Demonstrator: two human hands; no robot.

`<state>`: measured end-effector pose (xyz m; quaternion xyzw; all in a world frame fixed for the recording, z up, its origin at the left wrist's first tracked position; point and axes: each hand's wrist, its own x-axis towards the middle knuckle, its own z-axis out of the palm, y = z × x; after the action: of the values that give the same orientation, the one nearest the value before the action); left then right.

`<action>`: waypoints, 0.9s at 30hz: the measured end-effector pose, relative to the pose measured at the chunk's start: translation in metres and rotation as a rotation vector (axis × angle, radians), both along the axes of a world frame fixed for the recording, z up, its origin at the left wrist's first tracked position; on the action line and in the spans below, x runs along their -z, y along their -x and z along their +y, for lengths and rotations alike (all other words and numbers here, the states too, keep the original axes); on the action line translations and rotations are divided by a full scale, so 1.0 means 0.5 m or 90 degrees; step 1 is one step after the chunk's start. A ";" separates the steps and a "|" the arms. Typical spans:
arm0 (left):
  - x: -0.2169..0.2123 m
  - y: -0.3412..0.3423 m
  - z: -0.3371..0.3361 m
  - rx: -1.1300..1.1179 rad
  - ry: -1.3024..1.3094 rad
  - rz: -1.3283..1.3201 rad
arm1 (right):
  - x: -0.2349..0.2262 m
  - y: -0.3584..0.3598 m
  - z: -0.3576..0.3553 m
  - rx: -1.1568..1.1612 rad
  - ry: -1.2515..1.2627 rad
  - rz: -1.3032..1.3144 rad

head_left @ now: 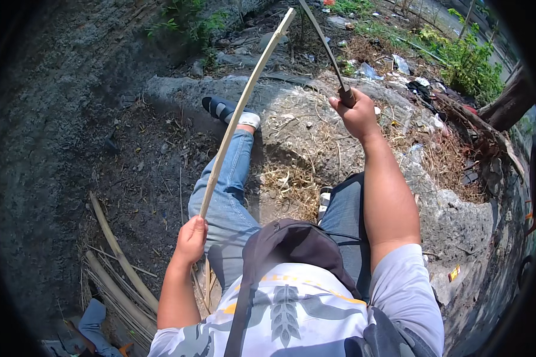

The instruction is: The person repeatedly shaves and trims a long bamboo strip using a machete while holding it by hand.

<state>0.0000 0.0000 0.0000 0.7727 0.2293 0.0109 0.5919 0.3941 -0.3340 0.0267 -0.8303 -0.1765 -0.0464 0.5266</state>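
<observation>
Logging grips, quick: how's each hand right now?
Left hand: closed, holding the long pale wooden strip.
Right hand: closed, holding the long dark-handled knife.

And here the strip [238,113] rises from the left hand [192,239], the knife [346,94] to its right in the right hand [357,116]; straw [289,193] between the legs [223,184], loose strips [125,263] lying out left.

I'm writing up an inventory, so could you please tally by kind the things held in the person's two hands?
Pale strip, in the left hand: 1
Long-bladed knife, in the right hand: 1
Total: 2
</observation>
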 end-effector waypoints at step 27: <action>-0.030 0.057 -0.046 0.063 0.257 0.148 | 0.004 0.062 0.074 -0.118 0.351 -0.211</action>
<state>-0.0285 -0.0231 0.0149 0.6450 0.2552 -0.1537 0.7037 0.3628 -0.2969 0.0247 -0.9030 -0.3405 -0.0832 0.2485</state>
